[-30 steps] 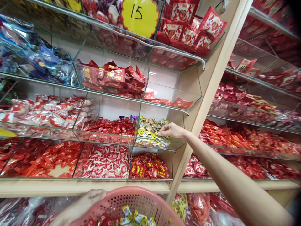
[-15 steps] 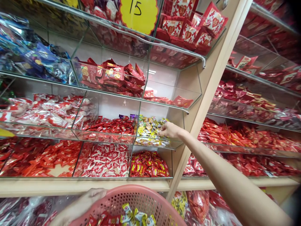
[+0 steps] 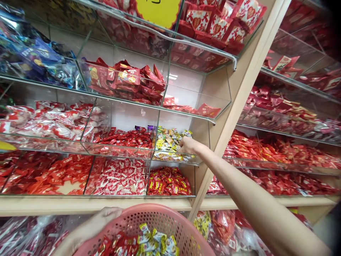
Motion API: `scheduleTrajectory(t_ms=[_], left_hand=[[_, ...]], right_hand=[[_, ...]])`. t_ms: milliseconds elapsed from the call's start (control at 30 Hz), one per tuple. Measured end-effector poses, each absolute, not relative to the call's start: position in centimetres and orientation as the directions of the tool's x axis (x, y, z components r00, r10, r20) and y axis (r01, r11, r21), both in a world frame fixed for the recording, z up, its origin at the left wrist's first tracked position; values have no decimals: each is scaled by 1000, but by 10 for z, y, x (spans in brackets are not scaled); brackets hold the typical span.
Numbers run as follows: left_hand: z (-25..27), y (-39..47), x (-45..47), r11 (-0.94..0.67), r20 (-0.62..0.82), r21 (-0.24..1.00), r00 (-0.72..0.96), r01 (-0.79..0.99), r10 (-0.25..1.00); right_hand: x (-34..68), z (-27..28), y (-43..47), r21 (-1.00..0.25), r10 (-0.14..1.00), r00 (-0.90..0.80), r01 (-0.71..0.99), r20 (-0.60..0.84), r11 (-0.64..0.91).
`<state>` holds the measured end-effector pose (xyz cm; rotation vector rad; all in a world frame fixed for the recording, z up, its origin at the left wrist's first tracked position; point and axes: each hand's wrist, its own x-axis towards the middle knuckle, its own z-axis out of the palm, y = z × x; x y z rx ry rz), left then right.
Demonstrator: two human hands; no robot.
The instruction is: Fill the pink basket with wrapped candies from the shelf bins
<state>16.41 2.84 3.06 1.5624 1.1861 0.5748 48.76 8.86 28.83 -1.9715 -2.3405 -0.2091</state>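
My left hand [image 3: 102,221] grips the rim of a pink plastic basket [image 3: 138,213] with holes in its wall, at the bottom of the view. Inside the basket lie red-wrapped candies [image 3: 119,244] on the left and yellow-and-white wrapped candies [image 3: 158,243] on the right. My right hand [image 3: 189,145] reaches into a clear shelf bin and touches a pile of yellow-wrapped candies [image 3: 167,140]. Its fingers are curled down among them; what they hold, if anything, is hidden.
Left of the yellow pile is a bin of red candies [image 3: 128,138]; below it, red-and-yellow candies [image 3: 169,183]. Clear bin fronts and glass shelves edge each level. A wooden upright [image 3: 226,131] stands right of my hand. A yellow price sign [image 3: 158,12] hangs above.
The view has tilted up and down slightly, so the shelves sit a little higher. My right hand has moved slightly left, deeper against the yellow candies. The left hand still holds the basket.
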Motion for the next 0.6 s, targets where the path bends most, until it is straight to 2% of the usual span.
scheduleTrajectory(t_ms=[200, 433, 600], left_hand=[[31, 29, 163, -19, -157, 930, 444, 366, 882], [45, 20, 168, 6, -193, 912, 416, 410, 889], [48, 18, 167, -18, -178, 914, 440, 405, 880]], right_hand=[[489, 290, 88, 70, 973, -197, 979, 118, 190], [482, 289, 89, 163, 969, -197, 971, 151, 172], [488, 292, 89, 112, 964, -232, 969, 126, 218]])
